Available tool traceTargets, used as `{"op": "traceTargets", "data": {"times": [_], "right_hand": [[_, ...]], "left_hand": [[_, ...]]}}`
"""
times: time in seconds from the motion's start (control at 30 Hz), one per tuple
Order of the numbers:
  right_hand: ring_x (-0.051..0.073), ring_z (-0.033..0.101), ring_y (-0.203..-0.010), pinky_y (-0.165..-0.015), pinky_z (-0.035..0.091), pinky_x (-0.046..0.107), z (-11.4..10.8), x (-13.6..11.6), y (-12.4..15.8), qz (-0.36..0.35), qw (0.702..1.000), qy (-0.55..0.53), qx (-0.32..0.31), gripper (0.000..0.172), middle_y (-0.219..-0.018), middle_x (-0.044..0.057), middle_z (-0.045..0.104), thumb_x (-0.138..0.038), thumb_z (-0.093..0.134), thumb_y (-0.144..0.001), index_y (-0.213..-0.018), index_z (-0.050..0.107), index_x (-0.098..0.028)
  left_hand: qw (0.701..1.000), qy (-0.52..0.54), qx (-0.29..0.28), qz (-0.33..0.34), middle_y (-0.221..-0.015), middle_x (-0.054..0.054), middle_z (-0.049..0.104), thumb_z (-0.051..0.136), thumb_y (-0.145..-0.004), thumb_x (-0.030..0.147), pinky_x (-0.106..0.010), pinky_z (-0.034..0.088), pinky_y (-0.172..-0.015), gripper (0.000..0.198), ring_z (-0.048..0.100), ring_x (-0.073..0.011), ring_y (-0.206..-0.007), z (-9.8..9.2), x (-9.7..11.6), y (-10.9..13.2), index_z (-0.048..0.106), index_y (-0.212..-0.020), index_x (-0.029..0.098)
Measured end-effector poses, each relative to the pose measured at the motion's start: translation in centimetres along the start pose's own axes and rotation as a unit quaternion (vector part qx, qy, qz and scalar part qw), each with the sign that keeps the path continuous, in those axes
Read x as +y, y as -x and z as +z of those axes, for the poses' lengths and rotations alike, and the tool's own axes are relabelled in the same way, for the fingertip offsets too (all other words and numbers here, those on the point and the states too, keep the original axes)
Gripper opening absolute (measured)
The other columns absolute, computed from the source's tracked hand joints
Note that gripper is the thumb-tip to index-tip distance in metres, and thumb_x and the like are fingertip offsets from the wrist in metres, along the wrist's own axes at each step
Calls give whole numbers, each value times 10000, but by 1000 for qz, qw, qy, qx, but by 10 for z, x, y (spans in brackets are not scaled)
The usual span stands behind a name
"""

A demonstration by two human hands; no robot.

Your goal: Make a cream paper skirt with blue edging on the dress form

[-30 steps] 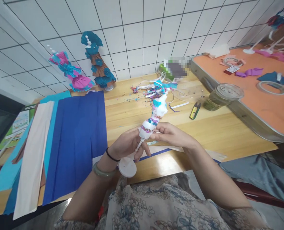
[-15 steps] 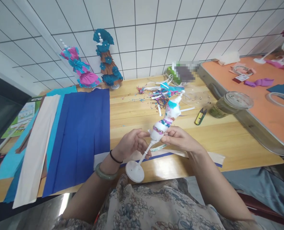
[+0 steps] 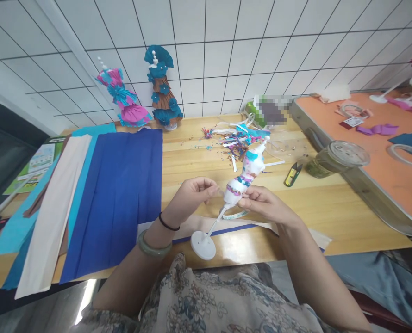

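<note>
A small white dress-form mannequin (image 3: 234, 190) leans to the right above the table, with patches of blue, pink and brown paper on it. Its stem runs down to a round white base (image 3: 203, 245) near the table's front edge. My right hand (image 3: 266, 202) is closed around the lower right side of the form. To the left of the form, my left hand (image 3: 199, 190) pinches a thin see-through strip between thumb and forefinger; the strip reaches toward the form. Below the form a roll of printed tape (image 3: 235, 215) is partly hidden. A long cream and blue paper strip (image 3: 188, 226) lies underneath.
Blue crepe paper (image 3: 122, 194) and a cream sheet (image 3: 55, 208) lie left. Two dressed mannequins, one pink (image 3: 131, 113), one brown and teal (image 3: 164, 95), stand by the wall. Paper scraps (image 3: 242, 138), yellow thread snips (image 3: 292, 175) and a lidded cup (image 3: 334, 159) sit rightward.
My left hand has moved up from beside the stem, its fingers now pinched together near the form. The right hand keeps its hold on the mannequin. The view has shifted slightly.
</note>
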State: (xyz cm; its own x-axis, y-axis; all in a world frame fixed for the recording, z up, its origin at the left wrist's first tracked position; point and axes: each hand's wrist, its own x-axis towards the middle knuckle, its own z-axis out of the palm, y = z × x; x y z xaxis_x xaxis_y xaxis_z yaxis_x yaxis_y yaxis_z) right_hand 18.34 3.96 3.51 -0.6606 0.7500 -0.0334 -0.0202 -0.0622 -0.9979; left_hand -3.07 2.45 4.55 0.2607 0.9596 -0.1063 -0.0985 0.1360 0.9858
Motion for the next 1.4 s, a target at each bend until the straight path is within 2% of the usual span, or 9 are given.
{"op": "traceTargets", "data": {"times": [0.2,0.33,0.57,0.63,0.77,0.87,0.93,1.2,1.4], "right_hand": [[91,360,-559,-523,283,233,0,-3,-4,25,997,40,61,273,-663,-24,467,-393,593,-830,-968,615,-158],[79,297,-526,-483,223,225,7,-2,-10,32,993,51,96,336,-636,-42,405,-444,574,-832,-987,589,-146],[98,362,-531,-478,277,225,17,0,-15,27,990,36,136,355,-605,-40,429,-493,606,-784,-902,578,-159],[87,321,-513,-471,249,223,17,-3,-13,28,988,34,146,337,-591,-52,388,-479,602,-792,-878,563,-156],[77,273,-498,-464,206,226,16,-11,-10,30,984,28,172,312,-587,-64,346,-454,603,-798,-876,546,-157],[74,261,-491,-459,193,228,19,-14,-11,14,984,17,174,318,-586,-67,341,-456,606,-791,-884,541,-159],[72,250,-488,-456,179,230,23,-15,-13,4,986,15,168,333,-589,-69,329,-465,601,-791,-900,539,-157],[89,351,-523,-489,246,235,31,-24,-12,-10,981,90,174,288,-593,-40,437,-443,519,-852,-816,538,-158],[108,395,-542,-525,300,240,33,-28,-13,-11,965,183,187,272,-590,-31,462,-411,491,-879,-876,592,-158]], "left_hand": [[994,-68,60,67,-628,30,492,581,-810,293,-227,341,-583,157,426,-98,-601,1,18,11,569,-728,160],[978,-163,46,121,-726,-3,527,530,-846,258,-255,370,-655,127,476,-137,-696,16,26,24,559,-753,176],[891,-371,-28,261,-753,-47,570,442,-887,190,-334,366,-776,189,500,-191,-779,47,5,36,560,-739,196],[895,-348,15,280,-835,-56,590,521,-853,203,-343,373,-823,65,515,-197,-844,43,0,37,586,-857,201],[939,-219,183,192,-1024,-86,591,569,-830,262,-352,402,-869,373,536,-204,-953,28,-9,28,503,-1193,206],[963,-185,152,124,-982,-80,640,590,-814,277,-333,426,-846,355,574,-198,-911,22,-17,15,556,-1158,192],[965,-185,135,131,-930,-68,652,603,-801,263,-312,434,-814,256,583,-192,-865,23,-19,8,625,-1045,192],[922,-272,172,216,-796,-34,593,513,-861,232,-263,392,-711,151,534,-170,-761,26,-5,4,658,-885,197],[905,-293,199,235,-812,-35,595,501,-864,212,-273,381,-736,186,527,-184,-781,24,-3,7,669,-943,220]]}}
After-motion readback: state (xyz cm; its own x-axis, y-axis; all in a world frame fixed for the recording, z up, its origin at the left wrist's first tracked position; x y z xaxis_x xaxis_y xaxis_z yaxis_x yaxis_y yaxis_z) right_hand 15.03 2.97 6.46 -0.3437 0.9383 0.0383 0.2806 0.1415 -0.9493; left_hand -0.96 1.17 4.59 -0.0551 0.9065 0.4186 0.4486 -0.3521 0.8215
